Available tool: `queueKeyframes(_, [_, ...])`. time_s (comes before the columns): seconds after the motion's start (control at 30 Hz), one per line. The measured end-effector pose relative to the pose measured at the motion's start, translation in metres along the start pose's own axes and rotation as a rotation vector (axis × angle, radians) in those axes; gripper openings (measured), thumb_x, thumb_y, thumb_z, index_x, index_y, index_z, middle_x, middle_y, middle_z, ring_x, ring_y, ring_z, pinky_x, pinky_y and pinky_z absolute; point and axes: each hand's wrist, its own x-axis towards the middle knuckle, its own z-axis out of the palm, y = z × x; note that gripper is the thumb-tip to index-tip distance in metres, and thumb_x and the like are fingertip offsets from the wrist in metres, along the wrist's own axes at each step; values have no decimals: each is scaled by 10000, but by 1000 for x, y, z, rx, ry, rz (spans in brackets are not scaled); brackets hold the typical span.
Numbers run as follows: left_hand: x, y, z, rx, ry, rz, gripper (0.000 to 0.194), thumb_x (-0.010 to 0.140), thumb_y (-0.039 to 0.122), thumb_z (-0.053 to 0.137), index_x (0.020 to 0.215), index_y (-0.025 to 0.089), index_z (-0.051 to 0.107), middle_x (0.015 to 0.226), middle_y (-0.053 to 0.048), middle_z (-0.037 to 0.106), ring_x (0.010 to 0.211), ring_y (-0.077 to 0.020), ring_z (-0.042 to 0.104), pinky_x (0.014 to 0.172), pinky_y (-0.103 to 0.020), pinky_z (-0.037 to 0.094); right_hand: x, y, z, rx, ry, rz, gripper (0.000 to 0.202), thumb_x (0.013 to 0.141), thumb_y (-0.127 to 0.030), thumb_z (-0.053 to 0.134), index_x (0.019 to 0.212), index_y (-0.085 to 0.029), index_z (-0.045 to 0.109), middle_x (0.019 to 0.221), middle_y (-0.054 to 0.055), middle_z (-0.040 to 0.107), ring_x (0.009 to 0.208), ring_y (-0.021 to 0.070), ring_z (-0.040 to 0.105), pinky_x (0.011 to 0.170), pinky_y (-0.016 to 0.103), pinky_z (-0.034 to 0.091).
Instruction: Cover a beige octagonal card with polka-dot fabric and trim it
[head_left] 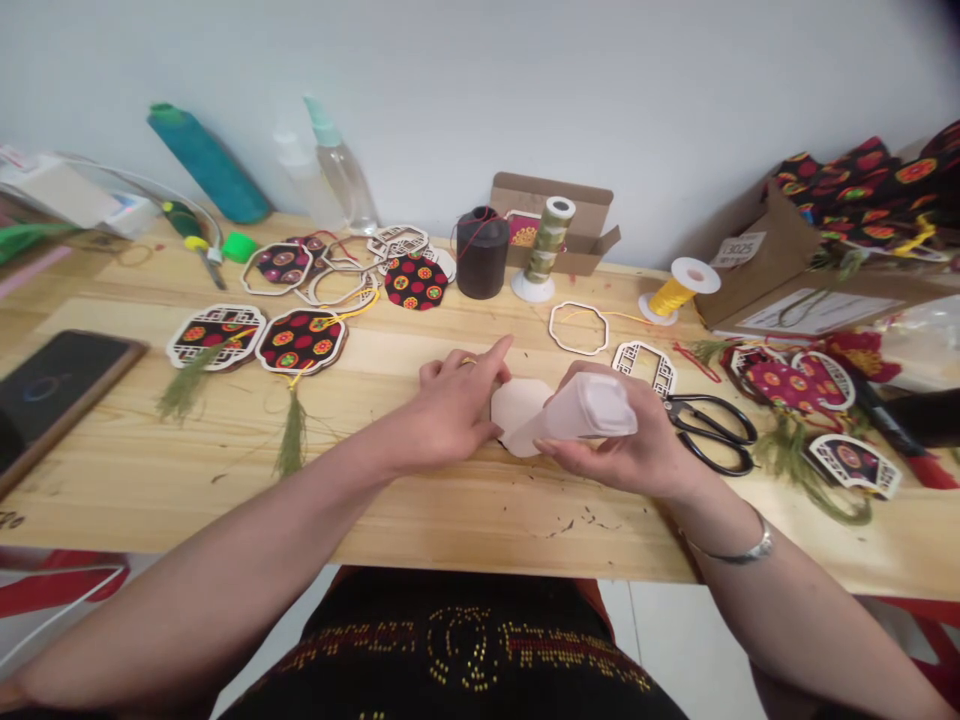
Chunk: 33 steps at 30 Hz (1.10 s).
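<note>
Steadily now, brace the pale cut-cornered piece (516, 408) flat on the counter (420, 520), well in from the front edge and between the left and right ends, with a grip apparently pinching its left margin between thumb and fingers of the left hand (459, 405). Best, by the look of the pose, to tilt the translucent bottle (589, 408) low over the piece, wrapped firmly in the right hand (630, 445), and squeeze lightly and evenly, well clear of left fingertips.

Pale, flat, cut-cornered card (516, 408) against my left hand (459, 405), cloudy white bottle (592, 405) in my right hand (637, 450), tilted over the card
</note>
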Motion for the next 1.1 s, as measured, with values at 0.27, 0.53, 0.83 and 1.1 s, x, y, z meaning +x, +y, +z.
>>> queueKeyframes(0.27, [0, -1, 1, 2, 8, 6, 841, 767, 248, 597, 1490, 245, 168, 1288, -82, 565, 1171, -320, 426, 1006, -512, 237, -3, 5, -9, -91, 55, -55, 252, 717, -230, 756, 763, -243, 508, 693, -35, 526, 573, 115, 504, 520, 280, 415])
queueKeyframes(0.53, [0, -3, 2, 13, 12, 12, 845, 771, 244, 584, 1499, 245, 155, 1293, -83, 562, 1182, -319, 424, 1013, -506, 233, -1, 6, -21, -131, 32, 11, 230, 717, -243, 740, 757, -245, 514, 672, -25, 532, 551, 123, 488, 484, 282, 404])
queueKeyframes(0.83, [0, -4, -2, 10, 4, 16, 884, 761, 257, 583, 1515, 201, 125, 1360, -113, 521, 1238, -317, 405, 1050, -510, 246, 2, 9, -16, 7, 301, 118, 149, 730, -232, 745, 727, -219, 596, 675, -7, 634, 591, 139, 577, 539, 291, 487])
queueKeyframes(1.1, [0, -5, -8, 20, 45, -40, 924, 730, 240, 579, 1520, 215, 100, 1403, -126, 481, 1290, -341, 372, 1054, -529, 293, 1, 10, 4, 130, 266, 218, 175, 717, -267, 772, 769, -210, 614, 714, 0, 665, 619, 138, 605, 560, 281, 519])
